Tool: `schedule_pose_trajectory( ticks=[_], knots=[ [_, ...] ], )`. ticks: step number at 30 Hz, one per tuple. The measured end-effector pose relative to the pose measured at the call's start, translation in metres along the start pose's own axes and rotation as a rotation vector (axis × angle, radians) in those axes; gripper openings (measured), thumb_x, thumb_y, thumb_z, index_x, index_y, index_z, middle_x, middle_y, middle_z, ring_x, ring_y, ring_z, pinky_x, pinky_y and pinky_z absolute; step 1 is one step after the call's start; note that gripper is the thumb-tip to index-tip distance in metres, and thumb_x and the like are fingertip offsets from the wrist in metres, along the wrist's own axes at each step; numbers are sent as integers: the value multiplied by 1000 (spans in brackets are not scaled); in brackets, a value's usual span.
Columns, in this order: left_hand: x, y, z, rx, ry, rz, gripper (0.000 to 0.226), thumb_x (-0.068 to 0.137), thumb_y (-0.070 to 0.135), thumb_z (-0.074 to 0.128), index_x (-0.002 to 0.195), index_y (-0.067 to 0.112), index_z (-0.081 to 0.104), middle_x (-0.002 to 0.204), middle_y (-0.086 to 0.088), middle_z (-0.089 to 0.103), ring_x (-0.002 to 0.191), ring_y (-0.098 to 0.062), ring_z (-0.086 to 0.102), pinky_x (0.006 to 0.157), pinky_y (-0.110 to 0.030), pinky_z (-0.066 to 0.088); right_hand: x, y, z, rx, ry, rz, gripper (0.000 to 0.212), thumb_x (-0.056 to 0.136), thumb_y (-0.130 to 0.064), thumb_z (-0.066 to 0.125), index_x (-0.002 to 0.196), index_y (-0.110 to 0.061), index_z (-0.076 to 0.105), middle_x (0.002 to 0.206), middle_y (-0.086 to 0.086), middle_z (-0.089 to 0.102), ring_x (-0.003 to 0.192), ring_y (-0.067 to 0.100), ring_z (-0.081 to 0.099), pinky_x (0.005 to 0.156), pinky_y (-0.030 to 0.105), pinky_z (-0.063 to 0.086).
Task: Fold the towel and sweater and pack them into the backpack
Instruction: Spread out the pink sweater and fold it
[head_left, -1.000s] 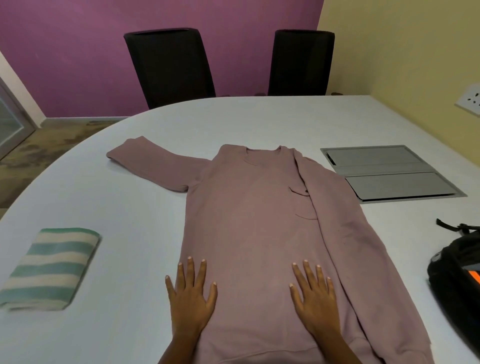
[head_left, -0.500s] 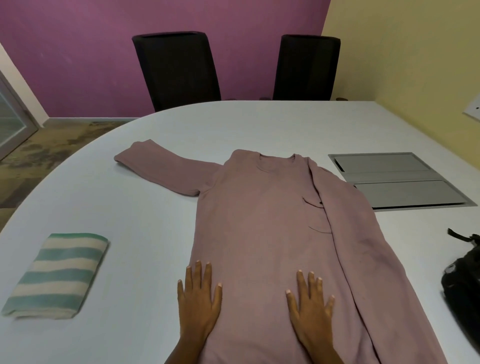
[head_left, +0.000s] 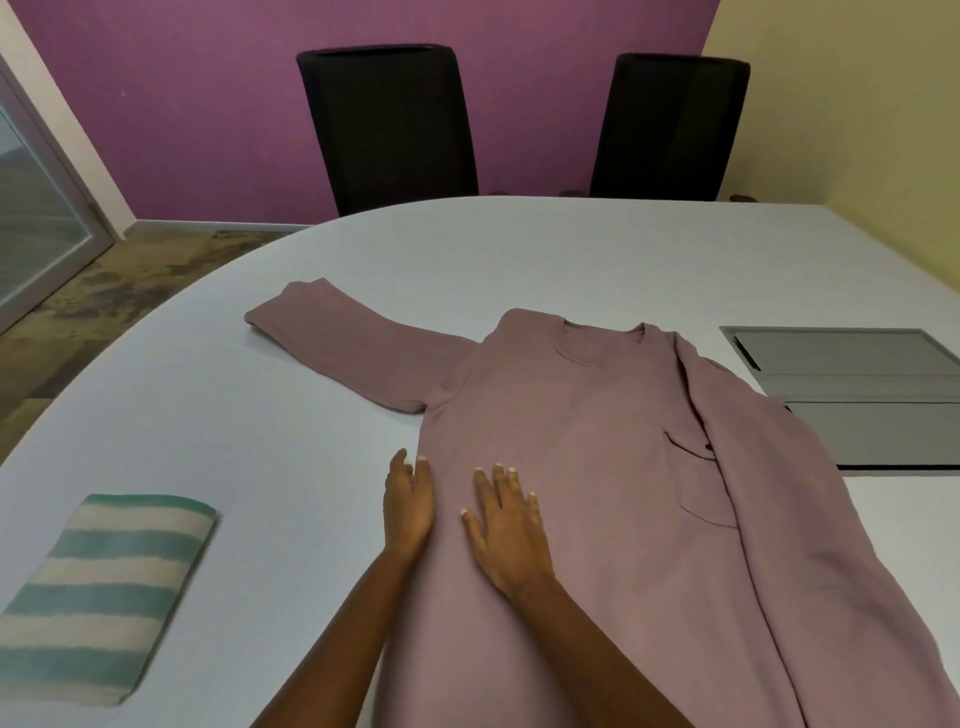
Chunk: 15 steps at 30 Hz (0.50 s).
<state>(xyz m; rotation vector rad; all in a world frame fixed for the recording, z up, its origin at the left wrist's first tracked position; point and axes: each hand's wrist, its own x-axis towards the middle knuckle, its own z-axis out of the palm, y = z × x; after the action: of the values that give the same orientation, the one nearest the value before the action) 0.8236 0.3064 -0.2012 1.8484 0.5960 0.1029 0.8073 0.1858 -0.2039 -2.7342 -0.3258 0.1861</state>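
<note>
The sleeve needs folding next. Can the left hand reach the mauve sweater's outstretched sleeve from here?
Probably yes. The left hand lies flat at the side edge of the mauve sweater, and only bare white table lies between it and the outstretched sleeve.

The left hand (head_left: 408, 506) and right hand (head_left: 506, 525) slid leftward on the sweater (head_left: 597, 441).
</note>
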Motion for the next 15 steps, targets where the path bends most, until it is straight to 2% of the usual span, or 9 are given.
schedule_pose_trajectory(
  ticks=[2, 4, 5, 7, 9, 12, 13, 14, 15],
  knots=[
    [26, 8, 4, -161, 28, -150, 45, 101, 25, 32, 137, -1, 37, 139, -22, 43, 127, -37, 43, 106, -44, 36, 17, -1, 4, -8, -17, -11, 129, 42, -65, -45, 150, -20, 8, 158, 8, 5, 146, 23, 1, 117, 41, 3],
    [51, 14, 4, -326, 31, -250, 39, 100, 25, 34, 106, -7, 54, 106, -30, 55, 100, -36, 57, 86, -42, 48, 31, 0, 8, -14, -41, -12, 122, 50, -63, -41, 149, -18, 13, 157, 9, 10, 146, 25, 6, 117, 42, 6],
    [60, 19, 4, -396, 16, -285, 35, 99, 24, 35, 83, 0, 53, 83, -22, 53, 79, -27, 56, 71, -35, 48, 36, 0, 10, -11, -46, -8, 116, 59, -63, -38, 147, -17, 22, 155, 11, 20, 144, 27, 16, 116, 42, 13],
    [77, 28, 4, -572, 13, -345, 33, 97, 19, 40, 65, 12, 42, 69, -7, 45, 63, -16, 44, 60, -25, 39, 38, 4, 17, -76, -10, 0, 93, 88, -54, -19, 130, -15, 54, 137, 10, 52, 127, 26, 49, 105, 41, 37],
    [91, 38, 3, -758, 3, -400, 26, 97, 13, 41, 72, 8, 49, 76, -10, 53, 70, -20, 52, 69, -27, 46, 35, 11, 28, -63, 1, -24, 72, 98, -43, -1, 118, -19, 64, 124, 5, 63, 113, 23, 61, 102, 38, 35],
    [116, 46, 3, -1028, 15, -429, 21, 97, 12, 44, 113, -1, 51, 107, -15, 55, 100, -30, 57, 98, -39, 46, 34, 15, 33, -76, 80, -42, 66, 98, -41, 4, 119, -20, 63, 124, 3, 63, 114, 22, 60, 102, 36, 27],
    [124, 46, 2, -1049, 31, -425, 22, 97, 12, 46, 114, 0, 51, 109, -16, 54, 99, -29, 58, 100, -38, 45, 35, 14, 34, -84, 101, -31, 66, 98, -42, 4, 119, -20, 63, 124, 3, 63, 114, 21, 60, 101, 36, 27],
    [130, 46, 2, -1022, 55, -409, 14, 96, 11, 48, 105, 1, 53, 106, -15, 55, 88, -23, 62, 95, -33, 49, 35, 13, 34, -92, 111, -22, 66, 98, -42, 4, 119, -21, 63, 124, 3, 63, 115, 21, 60, 101, 35, 27],
    [135, 47, 0, -986, 73, -392, 9, 95, 10, 49, 92, 4, 54, 97, -12, 57, 67, -14, 64, 81, -24, 54, 35, 12, 34, -95, 111, -21, 66, 97, -42, 4, 119, -21, 63, 125, 2, 62, 115, 21, 60, 101, 34, 27]
  ],
)
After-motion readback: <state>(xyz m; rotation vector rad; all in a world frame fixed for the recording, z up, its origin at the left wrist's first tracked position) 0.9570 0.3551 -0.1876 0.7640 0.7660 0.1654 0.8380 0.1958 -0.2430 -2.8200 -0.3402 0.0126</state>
